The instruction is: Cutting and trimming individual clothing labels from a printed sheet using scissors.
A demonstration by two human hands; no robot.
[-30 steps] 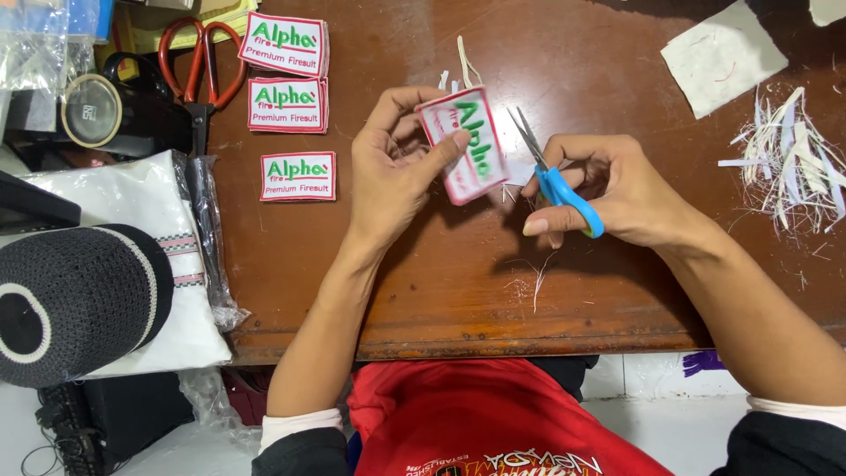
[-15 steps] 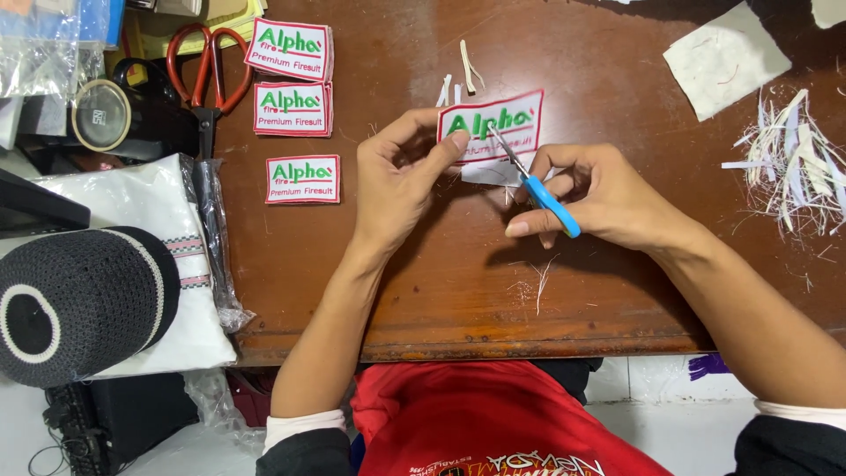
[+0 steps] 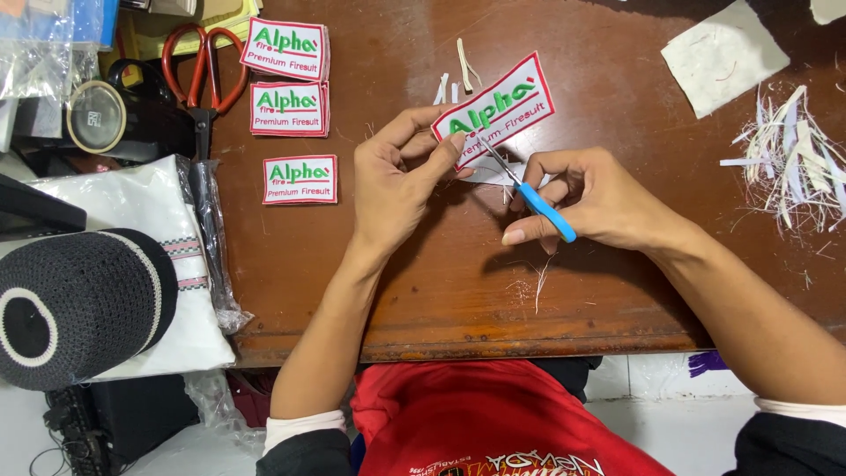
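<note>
Hands above wooden table (image 3: 617, 291), left (image 3: 392, 181) pinching embroidered patch (image 3: 496, 107), right (image 3: 590, 196) gripping blue-handled snips (image 3: 529, 196).

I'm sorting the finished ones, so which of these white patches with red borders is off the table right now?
The tilted patch pinched in the left hand; the others lie flat at the table's left.

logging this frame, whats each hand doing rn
Left hand: shut on the embroidered patch, pinching its lower edge.
Right hand: shut on the blue-handled snips, blades at the patch.
</note>
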